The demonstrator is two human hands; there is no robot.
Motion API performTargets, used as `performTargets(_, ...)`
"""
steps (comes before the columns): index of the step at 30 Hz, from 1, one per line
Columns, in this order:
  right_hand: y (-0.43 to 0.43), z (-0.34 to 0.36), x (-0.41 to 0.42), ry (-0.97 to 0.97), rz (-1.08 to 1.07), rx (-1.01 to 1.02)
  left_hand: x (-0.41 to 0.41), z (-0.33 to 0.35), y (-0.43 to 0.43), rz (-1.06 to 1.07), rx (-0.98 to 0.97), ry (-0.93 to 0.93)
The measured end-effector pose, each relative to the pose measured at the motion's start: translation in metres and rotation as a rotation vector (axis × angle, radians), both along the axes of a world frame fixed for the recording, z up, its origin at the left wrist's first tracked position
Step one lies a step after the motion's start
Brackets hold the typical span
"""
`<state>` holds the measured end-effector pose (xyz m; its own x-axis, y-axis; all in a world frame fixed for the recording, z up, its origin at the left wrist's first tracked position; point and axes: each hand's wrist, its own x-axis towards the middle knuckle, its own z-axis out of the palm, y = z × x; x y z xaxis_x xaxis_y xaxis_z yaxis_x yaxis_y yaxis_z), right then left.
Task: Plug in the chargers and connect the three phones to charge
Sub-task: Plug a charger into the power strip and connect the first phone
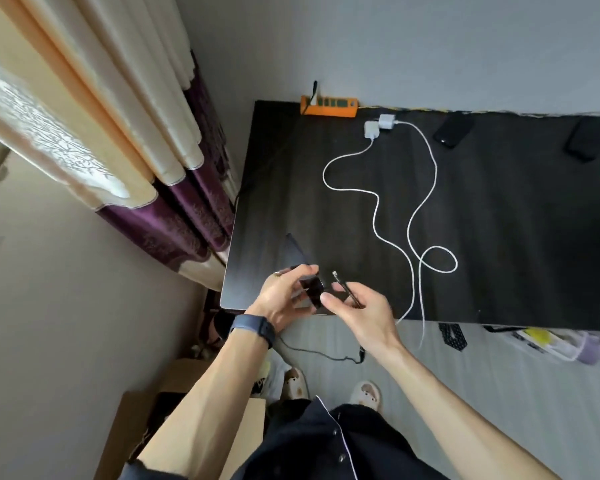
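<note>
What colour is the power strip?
The power strip is orange with dark sockets; head view.

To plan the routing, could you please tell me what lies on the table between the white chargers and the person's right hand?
In the head view, two white cables wind across the otherwise bare dark table there.

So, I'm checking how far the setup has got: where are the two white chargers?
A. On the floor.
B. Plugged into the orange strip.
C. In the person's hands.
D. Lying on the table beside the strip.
D: both white chargers lie on the table just off the orange strip's end, not in its sockets; the left hand holds a black charger, the right hand a black cable.
</note>
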<state>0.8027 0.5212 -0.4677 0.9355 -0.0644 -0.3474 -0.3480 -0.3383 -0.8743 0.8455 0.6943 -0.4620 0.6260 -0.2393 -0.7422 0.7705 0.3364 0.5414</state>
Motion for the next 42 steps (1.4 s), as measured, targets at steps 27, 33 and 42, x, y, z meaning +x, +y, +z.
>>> performTargets(27,0.0,0.055,0.01,-0.132,0.023,-0.042,0.023,0.039,0.018,0.341,-0.235,-0.001)
performTargets(33,0.008,0.063,0.006,-0.187,0.009,-0.025,0.023,0.043,0.011,0.281,-0.239,-0.045)
performTargets(42,0.015,0.067,0.007,-0.206,-0.027,-0.018,0.023,0.043,0.004,0.272,-0.227,-0.024)
